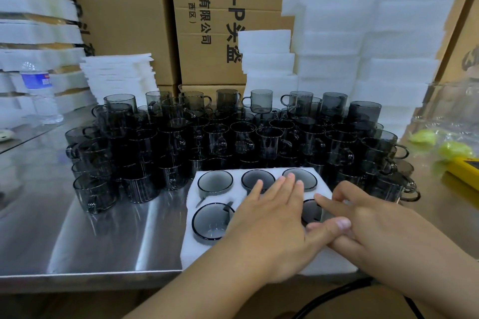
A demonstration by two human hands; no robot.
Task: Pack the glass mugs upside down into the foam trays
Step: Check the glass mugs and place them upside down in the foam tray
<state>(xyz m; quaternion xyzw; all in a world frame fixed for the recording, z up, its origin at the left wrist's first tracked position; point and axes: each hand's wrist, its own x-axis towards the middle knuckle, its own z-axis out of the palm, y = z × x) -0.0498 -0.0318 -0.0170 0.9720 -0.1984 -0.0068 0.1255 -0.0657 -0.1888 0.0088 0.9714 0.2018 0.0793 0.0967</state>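
- Head view, item one: foam tray (191, 248), at the near edge of the steel table (90, 241), with two rows of three pockets.
- Packed mugs (213, 182): we count five seated base-up. The middle front pocket is hidden under a palm.
- Left hand (272, 217): flat and palm down across the tray's middle. Its fingers are straight and reach to the back row, and it grips nothing.
- Right hand (375, 225): over the tray's right front corner. The forefinger reaches out over the front-right mug (309, 211) and the other fingers are bent. We cannot tell whether they hold anything.
- Loose mugs (267, 142): crowded just beyond the tray's far edge and round both its sides. They stand mouth up, axis vertical, so we judge each needs a turn-over before seating.
- Governing relation: the stock lies forward of both hands, and the cluster at the tray's right side is nearer the right hand.
- Foam stacks (388, 33): well back, to the right.
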